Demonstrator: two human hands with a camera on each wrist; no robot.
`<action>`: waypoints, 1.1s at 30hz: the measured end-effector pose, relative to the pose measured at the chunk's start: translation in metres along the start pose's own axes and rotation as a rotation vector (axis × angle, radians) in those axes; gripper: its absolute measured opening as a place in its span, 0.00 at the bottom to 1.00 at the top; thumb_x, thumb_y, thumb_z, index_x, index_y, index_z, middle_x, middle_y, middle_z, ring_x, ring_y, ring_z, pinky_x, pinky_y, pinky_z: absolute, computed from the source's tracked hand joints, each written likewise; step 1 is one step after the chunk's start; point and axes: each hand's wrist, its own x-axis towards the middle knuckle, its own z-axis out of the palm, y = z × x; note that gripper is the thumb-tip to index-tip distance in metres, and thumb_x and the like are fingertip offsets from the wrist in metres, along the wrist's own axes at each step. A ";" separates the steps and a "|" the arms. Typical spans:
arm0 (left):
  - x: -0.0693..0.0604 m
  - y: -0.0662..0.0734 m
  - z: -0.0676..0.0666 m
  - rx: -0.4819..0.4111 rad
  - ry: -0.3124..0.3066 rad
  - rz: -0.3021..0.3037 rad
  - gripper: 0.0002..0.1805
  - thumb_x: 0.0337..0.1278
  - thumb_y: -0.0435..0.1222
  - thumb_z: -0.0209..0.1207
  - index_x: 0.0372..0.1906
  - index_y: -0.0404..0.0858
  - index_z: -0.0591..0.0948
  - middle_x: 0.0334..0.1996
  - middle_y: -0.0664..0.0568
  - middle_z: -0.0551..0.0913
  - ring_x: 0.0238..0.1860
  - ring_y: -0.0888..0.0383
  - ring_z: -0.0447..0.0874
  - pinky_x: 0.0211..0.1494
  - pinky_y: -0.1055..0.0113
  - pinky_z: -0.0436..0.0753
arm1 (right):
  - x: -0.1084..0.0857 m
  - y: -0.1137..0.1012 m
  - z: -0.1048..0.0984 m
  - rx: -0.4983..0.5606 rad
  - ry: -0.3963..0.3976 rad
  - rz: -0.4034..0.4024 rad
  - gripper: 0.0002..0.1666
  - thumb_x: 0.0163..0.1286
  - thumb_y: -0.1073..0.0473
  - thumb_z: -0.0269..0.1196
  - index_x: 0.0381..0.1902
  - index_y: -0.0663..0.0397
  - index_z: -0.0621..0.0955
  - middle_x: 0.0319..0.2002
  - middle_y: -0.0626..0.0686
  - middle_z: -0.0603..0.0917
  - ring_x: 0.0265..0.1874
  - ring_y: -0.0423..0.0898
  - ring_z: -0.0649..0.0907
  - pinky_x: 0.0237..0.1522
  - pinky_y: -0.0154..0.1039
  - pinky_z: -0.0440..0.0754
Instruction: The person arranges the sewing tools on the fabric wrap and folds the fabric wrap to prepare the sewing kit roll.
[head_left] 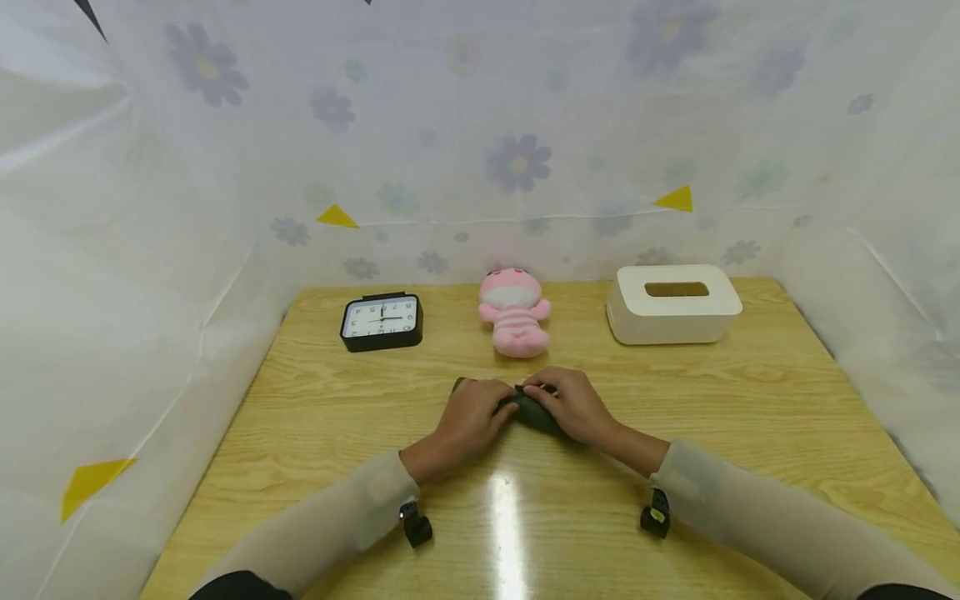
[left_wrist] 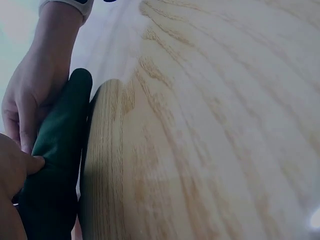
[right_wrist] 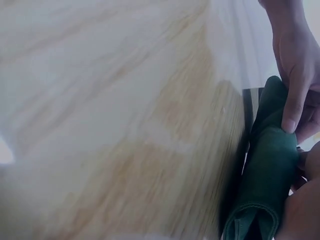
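Observation:
A dark green soft pouch [head_left: 536,414], rather long and with a stitched edge at one end, is in both hands over the middle of the table. Its exact kind cannot be told. My left hand [head_left: 471,417] grips its left part, the thumb lying along the near side in the right wrist view. On the other side my right hand [head_left: 576,407] holds the right part, fingertips close to the left hand's. In the left wrist view the pouch [left_wrist: 60,135] looks rounded at its end. The stitched end of the pouch [right_wrist: 260,210] gapes in the right wrist view.
Behind the hands lies a pink plush toy [head_left: 515,321]. A black-framed clock [head_left: 382,322] stands at the back left of the wooden table [head_left: 315,450], its numerals upside down. At the back right is a white tissue box [head_left: 673,321]. A flowered sheet [head_left: 420,125] surrounds the table.

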 end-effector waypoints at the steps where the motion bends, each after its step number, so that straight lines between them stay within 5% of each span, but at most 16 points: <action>1: 0.001 0.000 0.000 0.017 0.002 0.006 0.10 0.72 0.41 0.62 0.49 0.41 0.87 0.47 0.53 0.89 0.49 0.56 0.87 0.53 0.55 0.80 | 0.000 0.000 0.001 -0.018 0.011 -0.014 0.07 0.73 0.60 0.67 0.43 0.53 0.90 0.40 0.48 0.90 0.40 0.44 0.88 0.42 0.40 0.86; 6: 0.002 0.000 0.001 0.039 0.004 -0.013 0.08 0.72 0.41 0.62 0.47 0.42 0.84 0.43 0.53 0.90 0.44 0.55 0.88 0.49 0.56 0.79 | 0.001 -0.002 0.003 -0.136 0.005 -0.086 0.07 0.73 0.60 0.68 0.44 0.52 0.90 0.38 0.46 0.89 0.36 0.39 0.86 0.38 0.37 0.84; 17: 0.003 -0.002 0.001 -0.012 0.005 -0.049 0.09 0.70 0.41 0.65 0.45 0.42 0.79 0.37 0.51 0.89 0.38 0.54 0.87 0.50 0.54 0.78 | -0.007 0.003 -0.013 -0.307 -0.238 -0.197 0.27 0.72 0.47 0.69 0.63 0.55 0.82 0.54 0.52 0.86 0.52 0.47 0.86 0.53 0.46 0.84; 33: 0.004 -0.003 0.000 -0.047 -0.011 -0.042 0.11 0.68 0.40 0.66 0.49 0.42 0.78 0.38 0.50 0.89 0.39 0.53 0.88 0.52 0.52 0.80 | -0.009 0.004 -0.011 -0.583 -0.188 -0.546 0.28 0.68 0.55 0.72 0.61 0.65 0.82 0.51 0.58 0.86 0.49 0.50 0.88 0.48 0.43 0.87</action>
